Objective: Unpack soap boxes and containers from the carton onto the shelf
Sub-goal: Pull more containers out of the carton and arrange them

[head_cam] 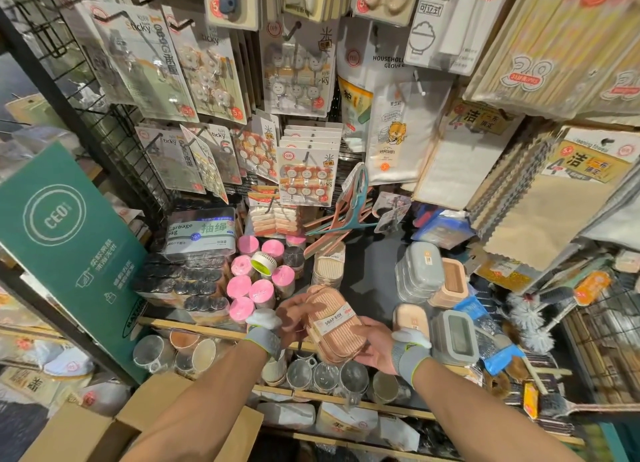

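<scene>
Pink soap box stack [334,326], label "SOAP BOX" uppermost, held tilted in air above front edge of shelf [367,274]. Left hand [294,317]: fingers curled round stack's left end. Right hand [375,349]: cupped under stack's lower right corner. Both hands clamped on stack. On shelf behind: beige soap boxes [329,265], piled; grey containers [420,271] further right, also piled; pink-lidded jars [249,288] at left. Open carton [104,423] at lower left, below shelf level.
</scene>
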Demonstrator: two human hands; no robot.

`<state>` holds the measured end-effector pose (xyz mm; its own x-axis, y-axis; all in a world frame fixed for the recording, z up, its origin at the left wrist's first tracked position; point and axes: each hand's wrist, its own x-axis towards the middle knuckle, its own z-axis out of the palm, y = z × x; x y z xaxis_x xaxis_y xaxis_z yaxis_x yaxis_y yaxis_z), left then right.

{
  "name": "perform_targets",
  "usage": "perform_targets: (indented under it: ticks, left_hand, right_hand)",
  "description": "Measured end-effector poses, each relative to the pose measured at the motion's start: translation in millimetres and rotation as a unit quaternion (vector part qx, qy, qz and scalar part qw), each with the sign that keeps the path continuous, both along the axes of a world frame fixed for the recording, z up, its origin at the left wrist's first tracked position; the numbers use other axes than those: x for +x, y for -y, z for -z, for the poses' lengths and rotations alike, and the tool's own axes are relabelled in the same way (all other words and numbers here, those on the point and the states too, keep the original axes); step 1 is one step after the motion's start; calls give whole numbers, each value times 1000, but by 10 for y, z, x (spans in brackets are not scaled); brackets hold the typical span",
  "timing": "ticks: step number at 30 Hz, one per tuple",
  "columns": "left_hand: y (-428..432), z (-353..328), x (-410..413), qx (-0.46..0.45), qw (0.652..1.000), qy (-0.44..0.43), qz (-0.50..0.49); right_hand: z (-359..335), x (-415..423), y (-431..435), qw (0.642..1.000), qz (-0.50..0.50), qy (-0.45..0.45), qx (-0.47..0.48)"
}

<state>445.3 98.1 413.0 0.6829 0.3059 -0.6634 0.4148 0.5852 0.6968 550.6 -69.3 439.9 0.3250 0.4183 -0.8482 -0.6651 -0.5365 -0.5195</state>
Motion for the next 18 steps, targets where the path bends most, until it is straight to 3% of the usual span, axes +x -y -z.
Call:
perform_targets:
  ticks: [5, 14, 18]
  left_hand:
    - [-27, 0, 76, 20, 996, -17, -82]
    - [-132, 369, 161, 92, 991, -61, -71]
    - [-248, 672, 260, 155, 985, -72, 7]
  right_hand:
    - [18, 25, -92, 1000, 5, -25, 9]
    - [297, 62, -348, 1000, 22, -7, -11]
    - [433, 133, -469, 1000, 5, 8, -27]
